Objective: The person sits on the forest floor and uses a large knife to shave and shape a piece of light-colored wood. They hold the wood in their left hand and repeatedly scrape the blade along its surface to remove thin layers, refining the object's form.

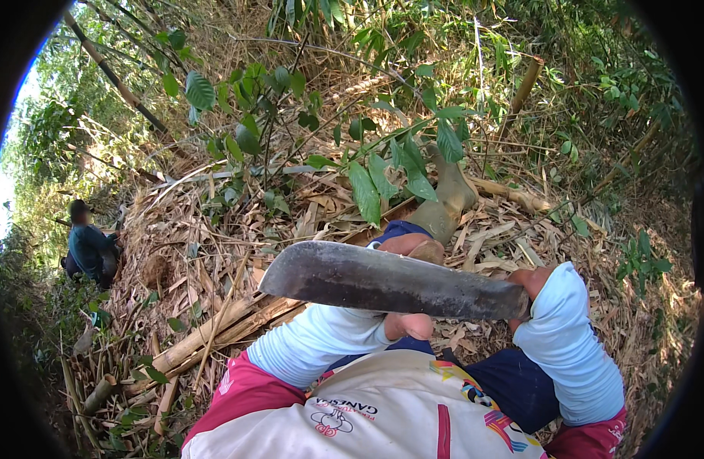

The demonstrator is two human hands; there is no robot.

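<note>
Slope [214, 229] covered in dry bamboo litter, with split bamboo stalks [214, 329] lying at lower left. A second person [88, 249] crouches at far left. Machete [390, 281], broad dark blade, held level across the lap, tip pointing left. Right hand [529, 281] closed around its handle. Left hand [409, 325] lies just under the blade; its finger state cannot be told.
</note>
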